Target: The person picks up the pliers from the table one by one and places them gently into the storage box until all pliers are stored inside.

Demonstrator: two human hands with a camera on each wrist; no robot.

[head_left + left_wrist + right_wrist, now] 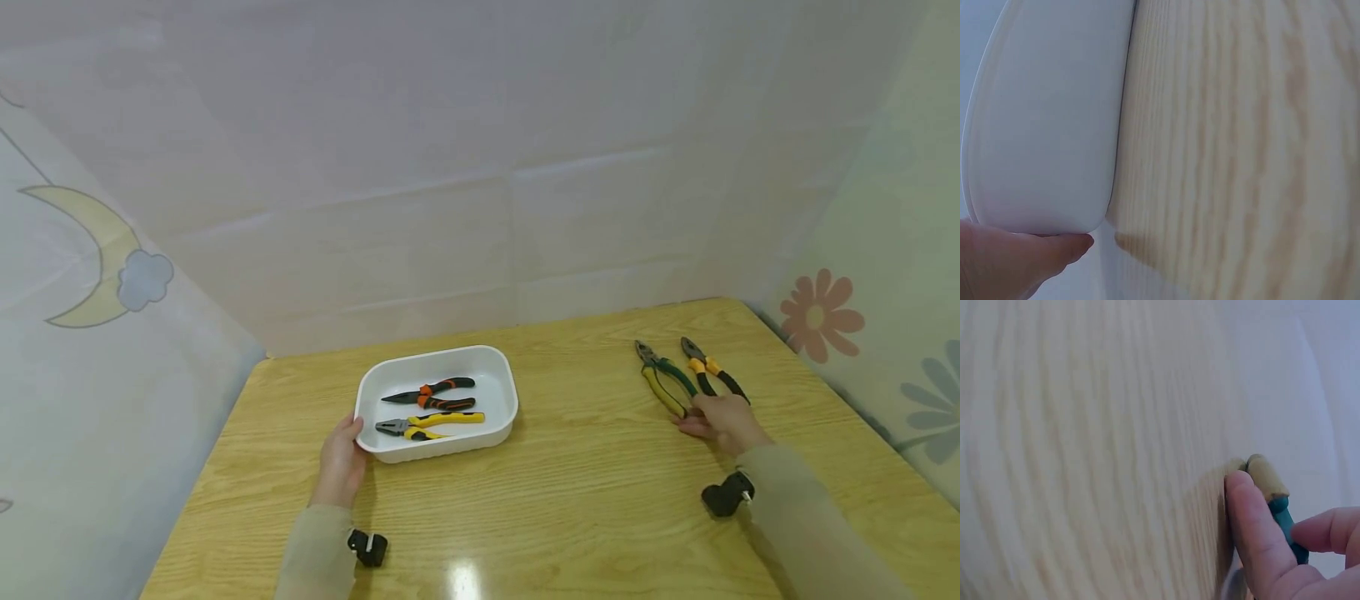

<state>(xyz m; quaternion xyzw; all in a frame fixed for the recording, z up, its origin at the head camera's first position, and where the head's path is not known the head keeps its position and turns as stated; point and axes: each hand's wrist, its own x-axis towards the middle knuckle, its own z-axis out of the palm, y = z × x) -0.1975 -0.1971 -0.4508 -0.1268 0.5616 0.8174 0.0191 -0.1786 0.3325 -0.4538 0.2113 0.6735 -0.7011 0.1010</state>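
Seen from above, a person's bare hands reach apart over a wood-grain table [585, 483]. The left hand [342, 460] holds the near left corner of a white tray [450, 451], its thumb lying nearly straight against the outer wall; the other fingers are partly hidden. Inside the tray lie orange-and-black long-nosed pliers [426, 392] and, nearer the person, yellow-and-black pliers [415, 423]. Well to the right, the right hand [723, 421] pinches green-and-yellow pliers [658, 364] near the handle ends, thumb and fingers almost closed around them; whether the tool is lifted off the table cannot be told. Its head points away from the person, and its handles are spread. Just beside it, to the right, lie black-and-orange pliers [699, 365]. With the grip so far back, the heavy-looking metal head could dip or swing if raised, and the handles could pivot and slip from the fingers. A sideways move could knock the neighbouring pair, since the knuckles are close to its handles. In the tray, the two pairs leave limited room, so a third set down with handles spread could overlap them or catch the rim. A hard push from the left hand could slide the tray.
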